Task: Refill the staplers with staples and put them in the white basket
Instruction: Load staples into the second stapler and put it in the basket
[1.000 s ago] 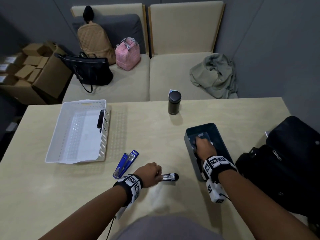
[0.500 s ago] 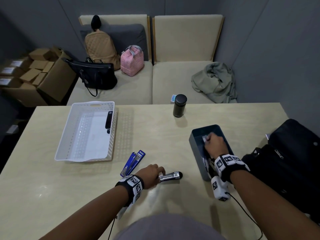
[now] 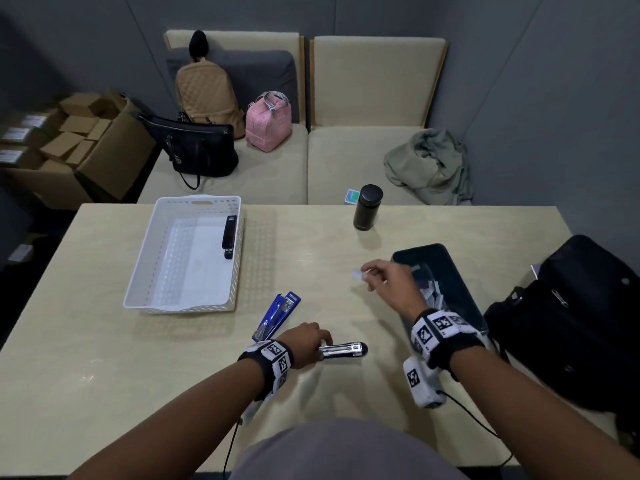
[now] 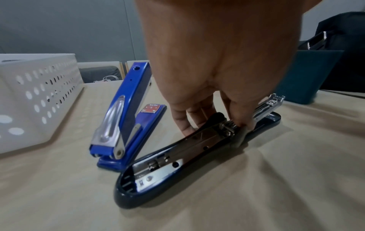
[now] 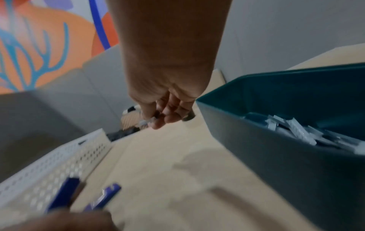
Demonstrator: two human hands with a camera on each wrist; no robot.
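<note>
On table near edge, left hand (image 3: 308, 344) gripping opened dark stapler (image 3: 343, 350), long axis running rightward; right hand (image 3: 389, 282) pinching staple strip (image 3: 358, 274), hovering beyond, nearer exposed channel.

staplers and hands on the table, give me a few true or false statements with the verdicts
1. One black stapler lies inside the white basket. True.
2. The blue stapler is shut flat. False: its top arm is swung up, open.
3. The left hand holds the dark stapler, which lies opened out on the table. True.
4. The right hand is empty. False: it pinches a small pale strip, apparently staples.
5. The right hand is down inside the teal bin. False: it is outside it, above the table.
</note>
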